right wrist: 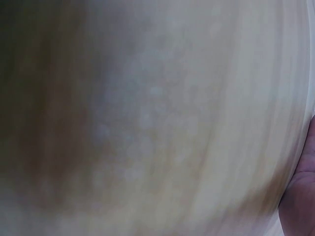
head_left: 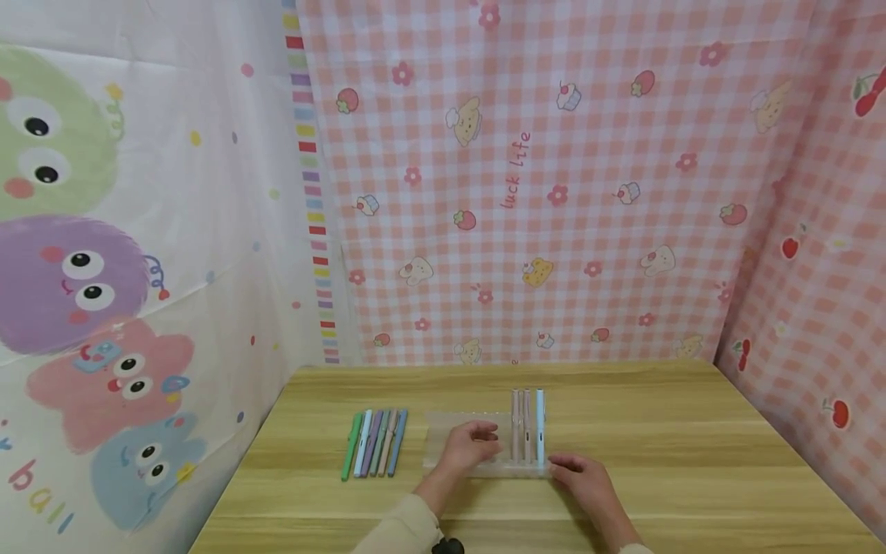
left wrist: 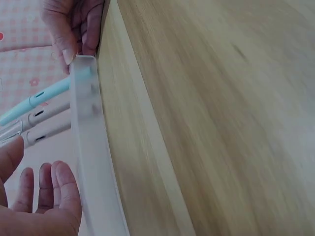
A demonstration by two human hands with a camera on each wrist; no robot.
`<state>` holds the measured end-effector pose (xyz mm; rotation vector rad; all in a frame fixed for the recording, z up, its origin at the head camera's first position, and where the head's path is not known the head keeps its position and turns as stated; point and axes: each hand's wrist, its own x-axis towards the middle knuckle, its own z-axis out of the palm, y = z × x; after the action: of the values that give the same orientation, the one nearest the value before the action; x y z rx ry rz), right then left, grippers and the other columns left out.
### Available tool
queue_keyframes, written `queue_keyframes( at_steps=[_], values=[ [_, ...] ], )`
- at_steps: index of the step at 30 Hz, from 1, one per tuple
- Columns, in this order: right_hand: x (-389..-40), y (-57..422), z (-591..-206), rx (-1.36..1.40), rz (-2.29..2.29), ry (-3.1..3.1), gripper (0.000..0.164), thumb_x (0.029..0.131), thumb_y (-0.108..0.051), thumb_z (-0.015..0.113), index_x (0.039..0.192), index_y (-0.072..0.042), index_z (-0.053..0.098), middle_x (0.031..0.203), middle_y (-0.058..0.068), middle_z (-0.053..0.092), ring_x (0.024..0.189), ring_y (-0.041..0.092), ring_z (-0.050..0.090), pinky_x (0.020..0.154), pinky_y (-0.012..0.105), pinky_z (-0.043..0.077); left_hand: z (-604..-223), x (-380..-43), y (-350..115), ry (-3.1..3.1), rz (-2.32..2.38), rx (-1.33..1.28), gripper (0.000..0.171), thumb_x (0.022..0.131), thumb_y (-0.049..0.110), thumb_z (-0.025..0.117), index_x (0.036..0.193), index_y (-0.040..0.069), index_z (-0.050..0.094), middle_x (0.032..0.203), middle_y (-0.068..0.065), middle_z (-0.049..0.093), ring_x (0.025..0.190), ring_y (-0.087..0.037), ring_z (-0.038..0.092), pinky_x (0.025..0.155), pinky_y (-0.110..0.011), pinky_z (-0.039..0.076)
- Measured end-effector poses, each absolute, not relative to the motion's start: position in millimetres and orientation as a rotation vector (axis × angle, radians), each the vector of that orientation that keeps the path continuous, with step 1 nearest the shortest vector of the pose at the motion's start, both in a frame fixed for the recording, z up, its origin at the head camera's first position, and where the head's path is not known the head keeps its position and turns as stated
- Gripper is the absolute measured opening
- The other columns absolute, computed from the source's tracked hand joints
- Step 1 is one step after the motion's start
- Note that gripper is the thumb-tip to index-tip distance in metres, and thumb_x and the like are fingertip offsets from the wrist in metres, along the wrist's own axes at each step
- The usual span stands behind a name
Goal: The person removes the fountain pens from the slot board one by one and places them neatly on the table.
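A translucent pen case [head_left: 443, 431] lies on the table, with a raised strip [left wrist: 91, 162] along its near edge. At its right end stand a light blue pen [head_left: 541, 423] and two dusky pink-brown pens [head_left: 527, 435], their lower ends inside the strip. My left hand [head_left: 472, 446] hovers over the left part of the case, fingers loosely bent and apart, holding nothing. With thumb and fingertips my right hand [head_left: 587, 481] pinches the case's right near corner, beside the light blue pen. Only part of the right palm [right wrist: 299, 196] shows in the right wrist view.
Left of the case, several capped pens lie side by side in a row, among them a green pen [head_left: 351, 446] and a blue pen [head_left: 398, 442]. The wooden table [head_left: 692, 462] is bordered by a pink checked cloth [head_left: 595, 231] behind and a white cartoon cloth [head_left: 228, 192] at left.
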<state>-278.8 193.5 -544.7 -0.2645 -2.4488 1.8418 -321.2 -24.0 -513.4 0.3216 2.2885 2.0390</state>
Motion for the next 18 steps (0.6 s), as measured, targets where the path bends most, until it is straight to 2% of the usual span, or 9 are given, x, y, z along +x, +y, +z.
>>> queue_keyframes(
  at_steps=[9,18],
  values=[
    [-280.6,193.8,-544.4,-0.271,1.833,-2.463,0.021,0.091,-0.004,0.069,0.108,0.008,0.071,0.106,0.016,0.070,0.090,0.018,0.063,0.076,0.027,0.052,-517.6,-327.3,-1.9,2.296,2.128,0.190,0.032,0.079,-0.010,0.073,0.109,-0.013,0.065,0.091,-0.014,0.068,0.084,-0.018,0.062,0.071,-0.029,0.056],
    [-279.7,193.8,-544.1,-0.291,1.837,-2.470,0.020,0.091,-0.006,0.069,0.108,0.005,0.072,0.105,0.014,0.070,0.095,0.021,0.062,0.080,0.031,0.053,-523.2,-331.0,12.2,2.311,2.167,0.146,0.026,0.074,-0.016,0.071,0.099,-0.010,0.068,0.087,-0.014,0.068,0.080,-0.015,0.062,0.067,-0.028,0.054]
  ],
)
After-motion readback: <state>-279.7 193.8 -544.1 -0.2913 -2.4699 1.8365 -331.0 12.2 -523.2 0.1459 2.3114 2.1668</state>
